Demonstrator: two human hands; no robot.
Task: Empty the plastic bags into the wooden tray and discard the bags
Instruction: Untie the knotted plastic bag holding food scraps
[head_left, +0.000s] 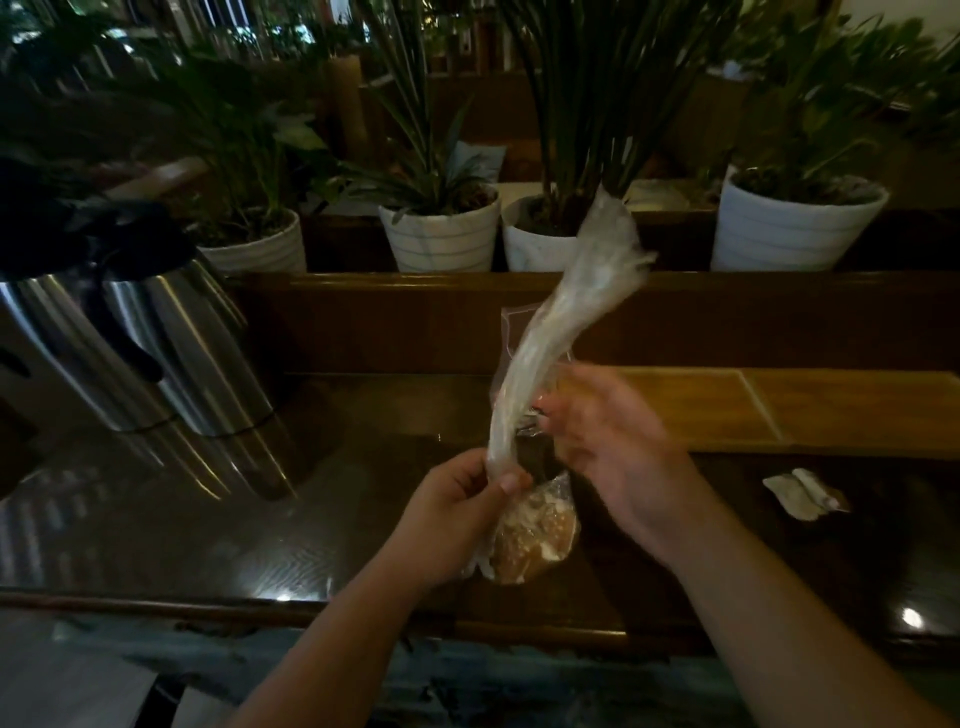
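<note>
A clear plastic bag (561, 322) stands twisted upright over the dark table, its long neck reaching up toward the plants. Brown, crumbly contents (535, 540) fill its bottom. My left hand (462, 514) pinches the neck just above the contents, thumb on top. My right hand (602, 441) is blurred, fingers spread, touching the neck slightly higher on its right side. The wooden tray (769, 410) lies flat behind and to the right of my hands, light brown with a dividing line.
Two steel thermos jugs (150, 343) with black lids stand at the left. Several potted plants in white pots (441, 234) line the ledge behind. A small crumpled wrapper (802, 493) lies on the table at right. The dark glossy table (260, 519) edge runs in front.
</note>
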